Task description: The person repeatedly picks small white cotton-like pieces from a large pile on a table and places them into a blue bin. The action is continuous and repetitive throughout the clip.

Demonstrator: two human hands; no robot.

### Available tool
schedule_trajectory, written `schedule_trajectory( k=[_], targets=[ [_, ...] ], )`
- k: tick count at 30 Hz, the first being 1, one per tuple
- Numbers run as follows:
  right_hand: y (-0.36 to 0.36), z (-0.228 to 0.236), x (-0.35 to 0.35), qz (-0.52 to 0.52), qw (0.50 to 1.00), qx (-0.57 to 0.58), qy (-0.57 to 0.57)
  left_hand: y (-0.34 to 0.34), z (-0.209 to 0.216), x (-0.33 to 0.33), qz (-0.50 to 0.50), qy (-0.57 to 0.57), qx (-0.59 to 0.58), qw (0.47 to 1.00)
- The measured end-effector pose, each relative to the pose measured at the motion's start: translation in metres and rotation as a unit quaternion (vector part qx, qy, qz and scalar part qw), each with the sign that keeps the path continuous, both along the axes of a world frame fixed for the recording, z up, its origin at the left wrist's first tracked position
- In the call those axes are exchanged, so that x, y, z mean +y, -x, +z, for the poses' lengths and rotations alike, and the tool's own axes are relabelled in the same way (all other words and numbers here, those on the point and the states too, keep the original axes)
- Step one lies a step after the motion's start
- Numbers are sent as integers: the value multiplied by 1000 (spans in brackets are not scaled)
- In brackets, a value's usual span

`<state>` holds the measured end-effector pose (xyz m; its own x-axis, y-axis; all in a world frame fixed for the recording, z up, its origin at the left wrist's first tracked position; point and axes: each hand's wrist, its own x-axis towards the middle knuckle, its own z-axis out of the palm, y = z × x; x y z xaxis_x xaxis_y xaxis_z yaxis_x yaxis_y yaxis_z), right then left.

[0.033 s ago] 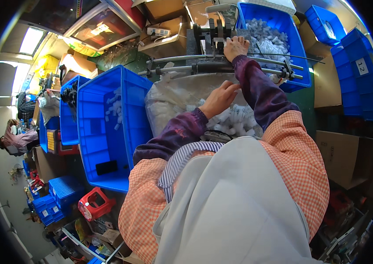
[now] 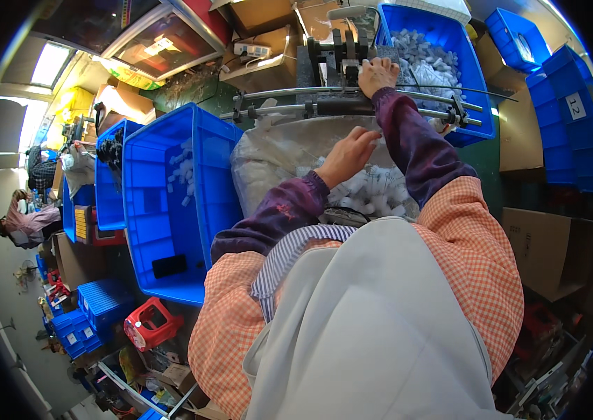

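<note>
My right hand (image 2: 379,75) is at the right end of a small dark metal bench machine (image 2: 331,66), fingers curled down; what they hold is hidden. My left hand (image 2: 347,157) hovers nearer to me, thumb and fingers drawn together, a small white plastic piece (image 2: 381,141) just showing at their tips. Below it a large clear plastic bag (image 2: 261,150) spreads in front of me, with a heap of small white plastic pieces (image 2: 373,192) in it. Two metal rails (image 2: 289,92) run across between the machine and the bag.
A deep blue bin (image 2: 202,182) on the left holds some white pieces and a flat black object (image 2: 169,266). Another blue bin (image 2: 478,105) at the far right is heaped with white pieces. A thin dark rod (image 2: 478,92) juts right. A red stool (image 2: 151,324) stands lower left.
My right hand has shifted very slightly to the right at the machine. A pale piece shows more at my left fingertips; that hand has hardly moved.
</note>
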<state>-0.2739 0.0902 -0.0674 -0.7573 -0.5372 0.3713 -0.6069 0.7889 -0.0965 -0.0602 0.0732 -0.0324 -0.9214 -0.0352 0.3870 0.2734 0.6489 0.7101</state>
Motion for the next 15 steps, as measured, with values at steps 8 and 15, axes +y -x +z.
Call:
schedule_trajectory(
  k=[8, 15],
  targets=[
    [49, -7, 41, 34, 998, -45, -40, 1, 3, -17, 86, -111, -12, 990],
    [76, 4, 58, 31, 982, -15, -184, -1, 10, -16, 59, -96, 49, 992]
  ],
)
